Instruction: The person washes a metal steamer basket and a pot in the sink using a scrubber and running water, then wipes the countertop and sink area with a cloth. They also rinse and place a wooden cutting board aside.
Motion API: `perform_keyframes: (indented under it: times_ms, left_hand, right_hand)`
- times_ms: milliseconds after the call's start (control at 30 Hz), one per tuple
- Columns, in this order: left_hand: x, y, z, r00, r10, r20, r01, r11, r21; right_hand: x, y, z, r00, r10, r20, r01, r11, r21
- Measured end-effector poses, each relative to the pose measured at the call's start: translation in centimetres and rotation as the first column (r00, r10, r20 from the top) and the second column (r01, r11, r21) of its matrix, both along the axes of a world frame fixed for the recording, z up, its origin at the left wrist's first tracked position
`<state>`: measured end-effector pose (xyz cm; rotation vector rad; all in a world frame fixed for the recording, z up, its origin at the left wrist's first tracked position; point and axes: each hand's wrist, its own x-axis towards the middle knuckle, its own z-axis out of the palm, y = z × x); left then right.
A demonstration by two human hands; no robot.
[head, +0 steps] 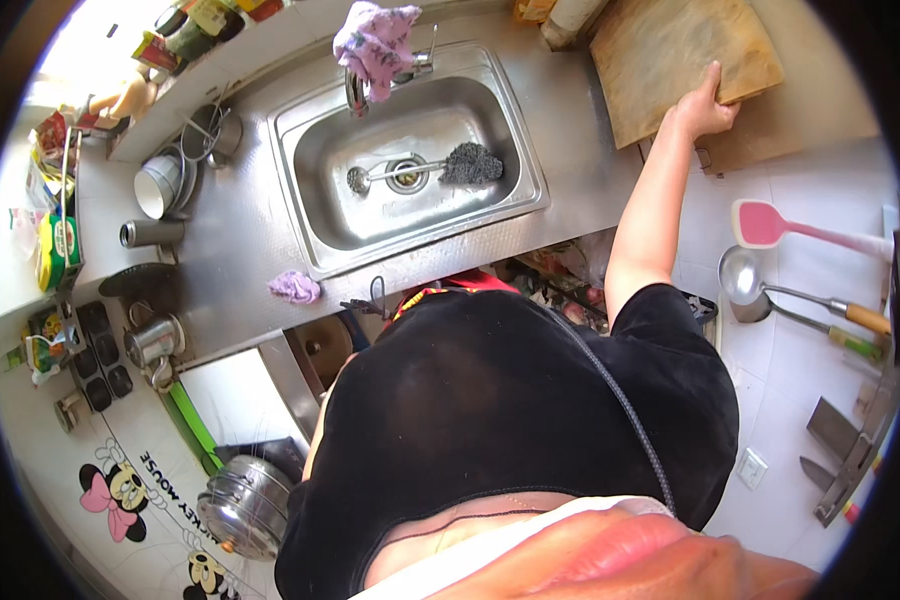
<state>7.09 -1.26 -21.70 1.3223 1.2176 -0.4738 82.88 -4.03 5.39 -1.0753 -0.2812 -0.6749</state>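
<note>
At the upper right, my right hand grips the near edge of a worn wooden cutting board. The thumb lies on top of the board, and the other fingers are largely hidden at its edge. My left hand is out of view; only part of that arm shows beside the black shirt. Before me is a stainless steel sink. A metal strainer ladle lies across its drain beside a dark scouring pad. A purple patterned cloth drapes over the faucet.
A crumpled purple cloth lies on the steel counter. Stacked bowls and a metal cup stand left. A pink spatula, a ladle and knives hang along the right wall. A steamer pot sits lower left.
</note>
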Motion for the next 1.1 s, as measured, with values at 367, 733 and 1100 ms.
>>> perform_keyframes:
  times_ms: [367,733,1100]
  left_hand:
    - [15.3,-3.8,-6.2,0.992,0.123,0.02,-0.118,0.981,-0.156]
    - [22.2,-2.6,-6.9,0.992,0.091,0.089,-0.075,0.982,-0.172]
    - [21.5,-2.5,-7.2,0.994,0.056,0.095,-0.038,0.981,-0.188]
  right_hand:
    - [7.2,5.3,-1.6,0.995,0.095,0.014,-0.093,0.99,-0.107]
    - [4.1,0.8,-4.7,0.985,-0.005,-0.171,-0.093,0.824,-0.56]
    - [4.4,0.7,-4.2,0.916,-0.098,-0.389,-0.167,0.788,-0.593]
